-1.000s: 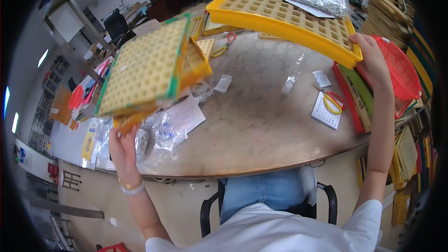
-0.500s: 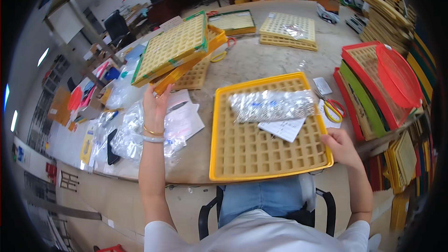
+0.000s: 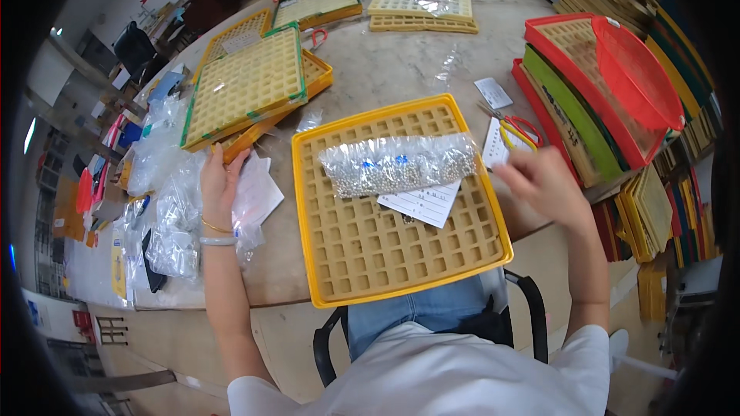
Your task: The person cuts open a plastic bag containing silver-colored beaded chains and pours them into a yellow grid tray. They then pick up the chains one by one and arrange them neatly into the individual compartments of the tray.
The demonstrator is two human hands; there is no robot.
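Observation:
My left hand (image 3: pixel 223 179) is closed on the near corner of a yellow tray (image 3: pixel 250 141) at the left, below a green-rimmed tray with pale pockets (image 3: pixel 247 88). In front of me lies a yellow-rimmed pocketed tray (image 3: pixel 393 262), its near edge overhanging the table. Across it rests a clear plastic bag of small silvery beads (image 3: pixel 401 168), partly covering a white paper slip (image 3: pixel 424 204). My right hand (image 3: pixel 547 181) is just off the tray's right edge, slightly blurred, its fingers bent and loosely apart with nothing visible in them. Close by lie yellow-and-red-handled scissors (image 3: pixel 518 132).
Red trays with a red mesh basket (image 3: pixel 636 77) stand at the right. Stacked beige trays (image 3: pixel 422 4) and a green-edged tray (image 3: pixel 317 4) lie farther back. Crumpled plastic bags (image 3: pixel 176 223), a dark phone (image 3: pixel 152 266) and papers (image 3: pixel 254 192) spread over the left side.
My right hand has let go of the tray's right edge and risen beside it. My left hand has lowered the stacked trays at the left onto the table. The whole view has shifted.

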